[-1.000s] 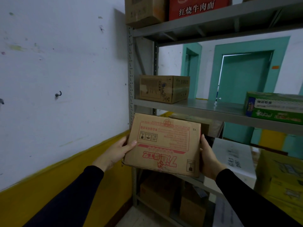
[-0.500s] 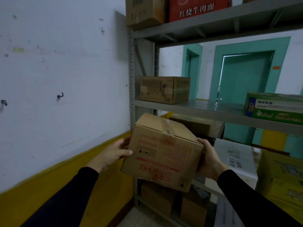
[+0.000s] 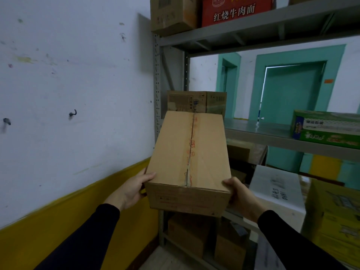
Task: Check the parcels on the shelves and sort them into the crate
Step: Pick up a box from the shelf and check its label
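Where its printed side faced before, the carton's [image 3: 189, 152] taped seam now uppermost; left hand [image 3: 132, 189], right hand [image 3: 240, 195], each grip closed on it

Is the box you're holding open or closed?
Closed. The cardboard box's top flaps meet flat along a taped centre seam.

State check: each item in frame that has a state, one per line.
held cardboard box: off the shelf, gripped at both near corners, taped seam facing up, flaps shut
left hand: clamped on the box's left corner
right hand: clamped on the box's right corner
brown box: resting on the middle shelf, closed
green carton: resting on the middle shelf, closed
red carton: on the top shelf, closed
teal door: shut
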A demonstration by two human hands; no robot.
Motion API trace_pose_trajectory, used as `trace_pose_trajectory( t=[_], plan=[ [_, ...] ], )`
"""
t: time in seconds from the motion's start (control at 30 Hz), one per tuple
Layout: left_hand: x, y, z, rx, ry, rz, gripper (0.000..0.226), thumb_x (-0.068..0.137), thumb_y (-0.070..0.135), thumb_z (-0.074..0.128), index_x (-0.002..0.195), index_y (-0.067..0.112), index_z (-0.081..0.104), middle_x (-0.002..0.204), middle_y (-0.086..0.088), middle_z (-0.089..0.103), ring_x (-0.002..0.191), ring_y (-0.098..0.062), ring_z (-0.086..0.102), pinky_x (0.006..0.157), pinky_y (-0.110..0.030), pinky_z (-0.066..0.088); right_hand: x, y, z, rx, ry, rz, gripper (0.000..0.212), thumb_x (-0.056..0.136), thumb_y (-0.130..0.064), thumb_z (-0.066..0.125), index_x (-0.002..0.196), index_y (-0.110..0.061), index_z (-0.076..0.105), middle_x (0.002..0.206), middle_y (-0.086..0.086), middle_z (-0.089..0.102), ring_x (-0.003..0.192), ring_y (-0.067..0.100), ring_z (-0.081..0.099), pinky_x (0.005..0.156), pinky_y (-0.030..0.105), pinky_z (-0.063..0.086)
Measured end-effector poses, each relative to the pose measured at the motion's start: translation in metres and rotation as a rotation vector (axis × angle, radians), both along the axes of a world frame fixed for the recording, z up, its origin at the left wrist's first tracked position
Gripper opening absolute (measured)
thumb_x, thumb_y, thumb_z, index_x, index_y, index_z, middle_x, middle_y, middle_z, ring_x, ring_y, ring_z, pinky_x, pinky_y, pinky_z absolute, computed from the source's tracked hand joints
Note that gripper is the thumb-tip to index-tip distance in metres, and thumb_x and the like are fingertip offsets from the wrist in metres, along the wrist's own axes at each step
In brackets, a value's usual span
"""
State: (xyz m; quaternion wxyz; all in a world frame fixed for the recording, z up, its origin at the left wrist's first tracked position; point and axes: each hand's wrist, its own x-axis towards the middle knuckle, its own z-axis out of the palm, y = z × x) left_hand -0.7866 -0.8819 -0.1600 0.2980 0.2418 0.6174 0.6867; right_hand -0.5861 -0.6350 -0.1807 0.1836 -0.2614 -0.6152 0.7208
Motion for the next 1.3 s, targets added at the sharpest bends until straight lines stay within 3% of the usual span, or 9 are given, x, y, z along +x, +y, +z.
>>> trace_pose_trajectory(
  t=[0.27,0.4,0.63,0.77,0.83,0.93,1.03,1.17,1.3],
  plan=[
    [0.0,0.002,0.0,-0.009,-0.002,0.011,0.034,0.092,0.031,0.064,0.123,0.041,0.058,0.123,0.005,0.065,0.119,-0.02,0.054,0.095,-0.037,0.041,0.001,-0.001,0.001,-0.018,0.035,-0.009,0.037,0.095,-0.037,0.054,0.124,-0.014,0.055,0.121,0.019,0.063,0.115,0.035,0.059,0.113,0.053,0.039],
    [0.0,0.001,0.0,-0.022,0.02,0.008,0.081,0.045,0.058,0.091,0.12,0.046,0.061,0.12,0.009,0.069,0.117,-0.018,0.056,0.095,-0.037,0.043,0.003,-0.002,0.002,-0.019,0.033,-0.001,0.057,0.079,-0.042,0.066,0.126,-0.012,0.054,0.123,0.02,0.063,0.116,0.036,0.058,0.113,0.052,0.039],
    [-0.009,0.008,-0.005,0.015,-0.092,0.127,0.038,0.095,0.039,0.06,0.132,0.027,0.06,0.126,-0.007,0.066,0.12,-0.029,0.056,0.1,-0.046,0.043,-0.005,0.001,0.009,-0.034,0.093,-0.013,0.062,0.091,-0.069,0.049,0.143,-0.035,0.05,0.135,0.001,0.057,0.128,0.025,0.051,0.113,0.055,0.037],
    [-0.007,0.007,-0.007,-0.078,-0.17,0.207,0.04,0.097,0.05,0.053,0.119,0.019,0.066,0.115,-0.016,0.068,0.106,-0.035,0.062,0.083,-0.046,0.051,-0.001,-0.003,0.023,0.002,0.096,-0.005,0.032,0.1,-0.053,0.045,0.121,-0.038,0.064,0.115,-0.001,0.065,0.101,0.016,0.061,0.074,0.035,0.048],
    [-0.004,0.008,-0.009,-0.112,-0.21,0.209,0.039,0.098,0.048,0.051,0.116,0.017,0.067,0.114,-0.018,0.069,0.104,-0.036,0.063,0.083,-0.049,0.053,-0.002,0.003,0.021,0.074,0.069,-0.029,0.032,0.106,-0.043,0.042,0.132,-0.037,0.06,0.11,-0.003,0.066,0.094,0.013,0.063,0.068,0.033,0.049],
    [-0.004,0.007,-0.015,-0.155,-0.256,0.203,0.041,0.099,0.047,0.05,0.118,0.015,0.065,0.114,-0.021,0.069,0.105,-0.038,0.064,0.091,-0.057,0.051,-0.004,0.009,0.009,0.154,-0.004,-0.054,0.045,0.106,-0.041,0.046,0.151,-0.038,0.044,0.123,0.002,0.065,0.101,0.02,0.068,0.079,0.045,0.059],
    [-0.003,0.006,-0.019,-0.147,-0.285,0.215,0.04,0.099,0.046,0.048,0.117,0.014,0.065,0.112,-0.021,0.07,0.105,-0.039,0.063,0.095,-0.062,0.048,-0.001,0.01,0.003,0.195,-0.082,-0.064,0.07,0.087,-0.067,0.058,0.144,-0.029,0.052,0.117,0.008,0.072,0.1,0.026,0.073,0.09,0.053,0.059],
    [0.0,0.006,-0.014,-0.066,-0.328,0.201,0.04,0.101,0.044,0.046,0.116,0.014,0.067,0.11,-0.021,0.071,0.106,-0.039,0.063,0.092,-0.059,0.05,0.0,0.011,0.003,-0.042,-0.078,0.036,0.072,0.088,-0.073,0.046,0.122,-0.014,0.071,0.111,0.019,0.073,0.104,0.036,0.067,0.083,0.045,0.055],
    [-0.001,0.006,-0.009,-0.065,-0.303,0.217,0.035,0.101,0.039,0.049,0.118,0.013,0.065,0.113,-0.021,0.068,0.107,-0.038,0.062,0.093,-0.056,0.051,-0.001,0.01,0.009,-0.28,0.052,-0.004,0.057,0.091,-0.06,0.056,0.127,-0.017,0.069,0.119,0.025,0.07,0.111,0.044,0.064,0.072,0.053,0.059]
  ],
)
